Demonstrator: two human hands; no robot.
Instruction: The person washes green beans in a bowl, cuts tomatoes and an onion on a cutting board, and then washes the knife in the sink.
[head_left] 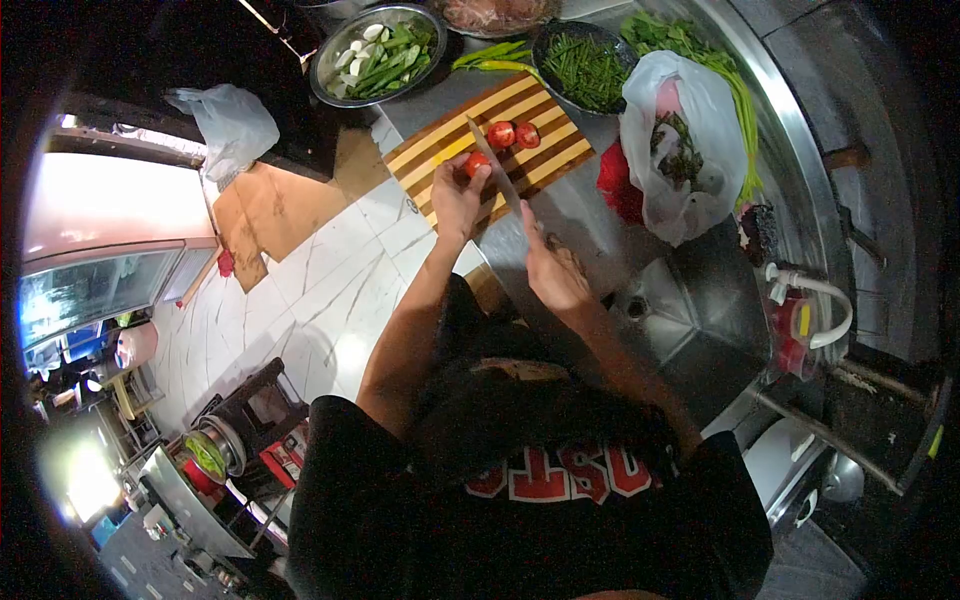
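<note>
My left hand point(456, 200) pinches a red tomato piece point(477, 163) at the near left part of a striped wooden cutting board point(555, 160). In my right hand point(555, 268) is a kitchen knife point(498, 172), its blade slanting up and left across the board, right beside the tomato piece. Two cut tomato pieces point(501, 134) lie on the board just past the blade, cut faces up. Something yellow point(455, 150) rests on the board by my left fingertips.
Behind the board stand a metal bowl of cut greens and white pieces point(318, 75), a dark bowl of chopped green stalks point(583, 70) and long green peppers point(495, 63). A white plastic bag point(690, 205) is to the right, with leafy greens point(660, 40) behind. A sink point(690, 310) and tap point(835, 290) lie near right.
</note>
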